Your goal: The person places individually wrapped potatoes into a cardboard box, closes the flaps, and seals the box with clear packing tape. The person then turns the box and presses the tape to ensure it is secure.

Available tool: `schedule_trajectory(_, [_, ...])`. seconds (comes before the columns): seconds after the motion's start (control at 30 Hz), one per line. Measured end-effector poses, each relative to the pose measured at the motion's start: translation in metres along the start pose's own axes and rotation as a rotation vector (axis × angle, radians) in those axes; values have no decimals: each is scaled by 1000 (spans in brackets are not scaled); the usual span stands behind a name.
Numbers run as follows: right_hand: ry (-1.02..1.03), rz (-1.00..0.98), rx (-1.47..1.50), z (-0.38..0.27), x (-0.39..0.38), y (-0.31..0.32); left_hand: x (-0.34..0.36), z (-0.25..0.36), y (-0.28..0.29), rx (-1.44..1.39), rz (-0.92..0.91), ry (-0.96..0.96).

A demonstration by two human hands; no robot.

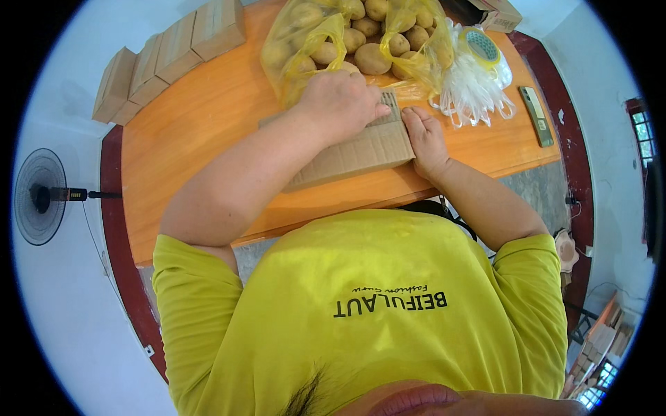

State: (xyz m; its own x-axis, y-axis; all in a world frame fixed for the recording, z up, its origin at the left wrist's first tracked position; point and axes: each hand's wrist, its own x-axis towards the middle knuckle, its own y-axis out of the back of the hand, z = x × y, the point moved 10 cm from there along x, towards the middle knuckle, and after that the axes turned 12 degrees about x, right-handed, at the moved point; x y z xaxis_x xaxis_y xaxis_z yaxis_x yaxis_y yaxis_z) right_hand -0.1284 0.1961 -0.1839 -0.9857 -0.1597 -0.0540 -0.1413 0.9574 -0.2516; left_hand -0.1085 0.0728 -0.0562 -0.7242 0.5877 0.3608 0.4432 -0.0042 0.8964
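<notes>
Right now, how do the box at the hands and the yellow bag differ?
Look: the box is brown and opaque; the yellow bag is see-through, showing potatoes.
Shape: the box is straight-edged; the yellow bag is soft and rumpled.
Shared: both are on the orange table.

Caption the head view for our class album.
Both hands on a cardboard box, near a yellow plastic bag of potatoes.

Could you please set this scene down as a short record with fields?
Left hand: over the top of the cardboard box, fingers curled
Right hand: against the box's right end
Surface: orange table
Beyond the box: yellow bag of potatoes
Far right: tape roll by white plastic bags
Far left: row of brown boxes
</notes>
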Motion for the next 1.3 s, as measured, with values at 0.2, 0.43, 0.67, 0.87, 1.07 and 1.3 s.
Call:
schedule_trajectory(0.2, [-3, 4, 25, 0, 0, 0, 10, -1, -10, -21, -173, 31])
schedule_trajectory(0.43, [7, -6, 14, -2, 0, -2, 18, 1, -15, 22, -330, 51])
schedule_trajectory(0.67, [-5, 14, 60, 3, 1, 0, 21, -1, -23, 3, -455, 85])
schedule_trajectory(0.87, [-14, 16, 36, -4, -2, -3, 21, -2, -22, 9, -480, 81])
schedule_trajectory(1.07, [-27, 13, 64, -6, -4, -5, 17, -9, -27, -37, -463, 150])
schedule_trajectory(1.3, [-23, 2, 68, -2, -2, -2, 8, -18, -23, -171, -348, 138])
